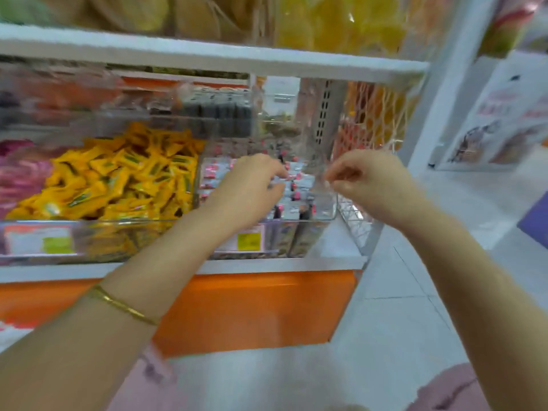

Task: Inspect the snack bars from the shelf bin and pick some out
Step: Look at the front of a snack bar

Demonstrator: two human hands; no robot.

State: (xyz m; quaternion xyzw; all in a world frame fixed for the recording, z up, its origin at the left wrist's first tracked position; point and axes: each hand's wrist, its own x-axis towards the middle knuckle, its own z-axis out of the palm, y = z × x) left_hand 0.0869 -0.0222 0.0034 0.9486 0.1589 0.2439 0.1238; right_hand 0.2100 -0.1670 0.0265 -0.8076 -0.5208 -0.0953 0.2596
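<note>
Snack bars (298,203) crowd the bin (332,216); left hand (252,185) curls among them, right hand (366,182) curls beside; grips unclear. Best pinch one singly.

The bin (299,235) is clear glossy plastic and the snack bars (299,200) have shiny wrappers.

The snack bars (296,200) are silver and pink, neighbouring wrappers (118,179) yellow, shelf panel (252,307) orange.
</note>
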